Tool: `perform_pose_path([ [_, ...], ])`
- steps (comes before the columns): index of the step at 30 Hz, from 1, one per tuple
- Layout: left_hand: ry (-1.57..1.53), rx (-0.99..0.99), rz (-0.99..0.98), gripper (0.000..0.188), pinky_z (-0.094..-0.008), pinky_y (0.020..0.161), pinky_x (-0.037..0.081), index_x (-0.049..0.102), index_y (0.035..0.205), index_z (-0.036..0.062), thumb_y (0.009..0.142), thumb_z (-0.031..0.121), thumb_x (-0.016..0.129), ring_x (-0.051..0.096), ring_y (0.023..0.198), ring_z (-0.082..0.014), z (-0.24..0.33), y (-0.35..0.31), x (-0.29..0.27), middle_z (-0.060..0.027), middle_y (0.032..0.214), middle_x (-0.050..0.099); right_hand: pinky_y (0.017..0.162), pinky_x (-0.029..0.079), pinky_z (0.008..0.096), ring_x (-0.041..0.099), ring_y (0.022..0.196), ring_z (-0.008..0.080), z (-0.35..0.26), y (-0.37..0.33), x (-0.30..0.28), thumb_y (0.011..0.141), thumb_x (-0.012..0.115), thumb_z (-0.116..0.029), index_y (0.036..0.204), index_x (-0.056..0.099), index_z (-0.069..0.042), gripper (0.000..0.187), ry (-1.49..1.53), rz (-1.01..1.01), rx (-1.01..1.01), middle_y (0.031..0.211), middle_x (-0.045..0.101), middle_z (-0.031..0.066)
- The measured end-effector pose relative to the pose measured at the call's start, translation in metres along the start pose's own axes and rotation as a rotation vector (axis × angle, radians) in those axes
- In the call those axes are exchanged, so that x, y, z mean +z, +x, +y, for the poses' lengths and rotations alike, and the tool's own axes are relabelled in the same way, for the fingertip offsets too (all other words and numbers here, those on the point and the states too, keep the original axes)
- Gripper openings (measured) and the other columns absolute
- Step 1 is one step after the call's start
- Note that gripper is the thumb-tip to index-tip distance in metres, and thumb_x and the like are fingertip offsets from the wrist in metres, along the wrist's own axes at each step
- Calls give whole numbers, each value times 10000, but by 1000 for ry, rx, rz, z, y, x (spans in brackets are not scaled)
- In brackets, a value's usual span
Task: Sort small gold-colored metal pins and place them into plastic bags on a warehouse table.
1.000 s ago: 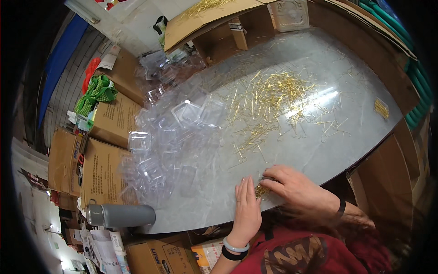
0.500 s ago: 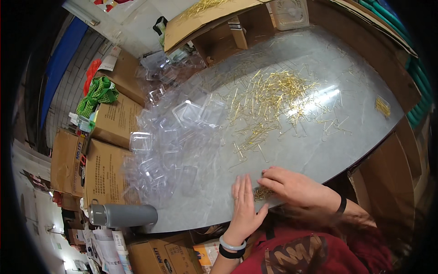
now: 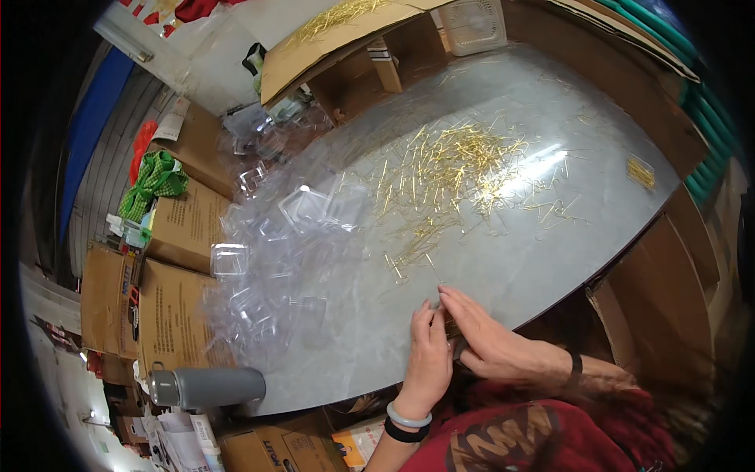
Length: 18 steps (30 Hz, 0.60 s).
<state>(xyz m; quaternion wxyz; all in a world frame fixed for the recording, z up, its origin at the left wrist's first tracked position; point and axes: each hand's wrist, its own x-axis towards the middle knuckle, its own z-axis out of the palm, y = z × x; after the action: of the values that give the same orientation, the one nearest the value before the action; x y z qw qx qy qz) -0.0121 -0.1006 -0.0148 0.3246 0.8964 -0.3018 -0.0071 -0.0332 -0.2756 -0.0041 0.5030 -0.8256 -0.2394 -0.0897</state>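
At the near edge of the grey table (image 3: 503, 267), my two hands press toward each other around a small bunch of gold wire hooks (image 3: 451, 324), of which only a sliver shows between them. My left hand (image 3: 429, 354), with a pale bangle and a black band at the wrist, is closed against the bunch's left side. From the right, my right hand (image 3: 499, 346) covers it with long, straight fingers held together. Beyond my fingertips lies a large loose heap of gold wire hooks (image 3: 464, 161), with several strays on its near side.
Clear plastic boxes (image 3: 271, 267) pile along the table's left side. A grey bottle (image 3: 212, 387) lies at the near left. A small clear box of hooks (image 3: 641, 171) sits at the right edge. Cardboard boxes (image 3: 182, 315) stand left; a cardboard shelf (image 3: 354, 59) and white basket (image 3: 473, 27) are at the back.
My left hand has gone from lying flat with spread fingers to closing in beside the bunch. My right hand has come nearer to it, and the two now enclose the hooks. The view shifted slightly.
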Motion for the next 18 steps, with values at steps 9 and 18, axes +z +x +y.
perform_pose_path([
  [9, -50, -46, 173, 664, -481, 1121, 422, 380, 1496, -23, 915, 35, 695, 459, 1359, -438, -6, -6, 10, -250, 1446, 456, 1108, 412, 492, 506, 1291, 450, -1, 7, -8, 946, 706, -315, 1401, 459, 58, 638, -227, -12, -52, 1346, 540, 258],
  [18, -38, -20, 128, 653, -520, 1154, 378, 395, 1484, -36, 891, 0, 667, 417, 1393, -478, -3, -7, 1, -267, 1483, 443, 1027, 470, 469, 551, 1193, 422, 4, 4, -9, 860, 757, -153, 1346, 504, 20, 575, -39, -4, 11, 1256, 561, 218],
])
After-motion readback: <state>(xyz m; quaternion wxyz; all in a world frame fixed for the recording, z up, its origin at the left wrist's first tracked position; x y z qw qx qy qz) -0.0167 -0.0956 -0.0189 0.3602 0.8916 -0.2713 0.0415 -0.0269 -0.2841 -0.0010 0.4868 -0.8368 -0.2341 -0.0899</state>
